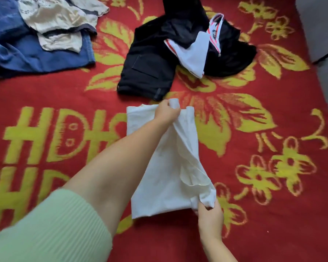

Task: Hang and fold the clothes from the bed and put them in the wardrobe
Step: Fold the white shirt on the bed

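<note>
Nearby, black trousers [148, 69], blue jeans [36, 55], perhaps a cream top [53, 17]

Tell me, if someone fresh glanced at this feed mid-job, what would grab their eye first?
Probably the white garment at centre, gripped at its far corner by the left hand and at its near corner by the right hand. Next, the loud red and yellow floral bedspread beneath. Beyond lie a black clothes heap and blue jeans at upper left.
</note>
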{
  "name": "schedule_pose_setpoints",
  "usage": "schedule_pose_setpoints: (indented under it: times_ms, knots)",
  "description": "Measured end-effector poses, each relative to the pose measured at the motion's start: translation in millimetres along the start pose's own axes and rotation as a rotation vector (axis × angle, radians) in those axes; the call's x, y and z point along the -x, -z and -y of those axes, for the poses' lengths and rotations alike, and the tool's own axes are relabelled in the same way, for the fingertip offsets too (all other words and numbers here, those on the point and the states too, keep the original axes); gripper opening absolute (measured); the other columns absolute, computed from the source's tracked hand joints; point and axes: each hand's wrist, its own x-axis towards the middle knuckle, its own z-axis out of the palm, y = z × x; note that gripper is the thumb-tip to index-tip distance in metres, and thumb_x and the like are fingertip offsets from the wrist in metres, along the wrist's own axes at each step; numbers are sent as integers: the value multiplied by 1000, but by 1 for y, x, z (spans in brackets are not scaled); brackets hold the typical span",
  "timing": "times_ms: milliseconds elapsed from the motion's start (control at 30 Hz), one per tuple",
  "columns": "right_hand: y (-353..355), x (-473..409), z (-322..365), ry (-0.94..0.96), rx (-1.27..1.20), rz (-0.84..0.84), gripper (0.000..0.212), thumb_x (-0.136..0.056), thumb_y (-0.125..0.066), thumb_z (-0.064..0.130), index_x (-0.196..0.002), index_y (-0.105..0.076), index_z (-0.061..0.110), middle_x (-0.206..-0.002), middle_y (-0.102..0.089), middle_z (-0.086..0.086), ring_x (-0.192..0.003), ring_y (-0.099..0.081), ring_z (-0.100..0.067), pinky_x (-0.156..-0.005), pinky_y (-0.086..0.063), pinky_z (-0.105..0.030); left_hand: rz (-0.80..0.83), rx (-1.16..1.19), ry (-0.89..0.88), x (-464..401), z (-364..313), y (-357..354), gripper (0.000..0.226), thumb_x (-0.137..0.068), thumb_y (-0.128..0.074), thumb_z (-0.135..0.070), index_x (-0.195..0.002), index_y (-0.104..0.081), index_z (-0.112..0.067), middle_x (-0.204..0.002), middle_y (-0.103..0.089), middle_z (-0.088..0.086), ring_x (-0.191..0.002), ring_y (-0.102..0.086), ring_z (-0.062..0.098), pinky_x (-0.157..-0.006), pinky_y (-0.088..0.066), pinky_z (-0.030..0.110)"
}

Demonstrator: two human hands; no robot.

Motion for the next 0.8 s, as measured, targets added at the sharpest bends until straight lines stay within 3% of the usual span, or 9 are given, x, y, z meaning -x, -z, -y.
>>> schedule_pose_setpoints:
  times_ms: [100,233,333,400,467,567,633,733,800]
  knots:
    - [11,-25,-19,-94,77,70,22,-87,-64,27,-104,-59,14,-87,-68,-3,-75,-67,-19,-76,-56,-42,132,-85,52,11,22,-25,48,-89,-58,-31,-131,-42,-14,-101,-53,2,-98,-57,22,-88,-52,39]
    - [24,-37,-17,-42,204,21,66,-86,-67,29,-141,-35,9,-129,-51,-8,-118,-51,-26,-94,-40,-34,-207,-406,-69,50,91,5,45,-88,-57,-24,-131,-45,-14,-120,-51,7,-115,-49,26,-97,-41,40]
    - [27,-48,3,31,215,122,73,-85,-69,29,-143,-32,6,-137,-47,-9,-124,-47,-24,-96,-39,-31,-378,-564,82,98,145,33,59,-87,-61,-27,-139,-37,-13,-137,-39,11,-128,-34,31,-102,-32,45]
    - [23,-57,11,77,218,259,50,-83,-71,19,-126,-50,3,-119,-59,-11,-105,-57,-22,-78,-45,-21,-373,-410,263,130,177,40,69,-85,-65,-24,-143,-31,-9,-132,-45,15,-125,-40,33,-99,-34,41]
    - [18,-60,17,131,224,363,26,-80,-69,6,-103,-60,-1,-95,-66,-13,-82,-61,-21,-59,-46,-16,-331,-184,424,157,203,39,66,-85,-67,-21,-140,-34,-6,-110,-56,9,-109,-54,30,-89,-41,35]
    - [19,-69,12,48,231,435,16,-79,-66,8,-95,-62,6,-84,-66,-6,-71,-60,-18,-59,-46,-26,-294,-33,505,179,226,29,29,-86,-66,-17,-111,-58,-6,-93,-61,7,-86,-59,25,-73,-45,33]
    - [28,-75,6,-51,233,476,10,-83,-63,7,-93,-65,8,-76,-66,-6,-63,-57,-18,-58,-44,-28,-243,112,540,185,231,25,5,-89,-60,-11,-85,-63,-9,-84,-64,9,-71,-55,20,-59,-41,29]
    - [46,-77,-2,-133,165,529,14,-85,-65,6,-98,-68,5,-83,-71,-7,-66,-63,-15,-59,-47,-25,-175,299,609,193,238,32,17,-93,-55,-5,-78,-61,-11,-72,-61,6,-60,-51,15,-59,-42,24]
    - [55,-66,-10,-198,186,554,9,-86,-63,4,-94,-68,4,-76,-70,-6,-60,-62,-14,-51,-44,-21,-106,323,678,207,242,41,15,-94,-54,-5,-83,-62,-11,-67,-60,4,-54,-51,11,-56,-43,21]
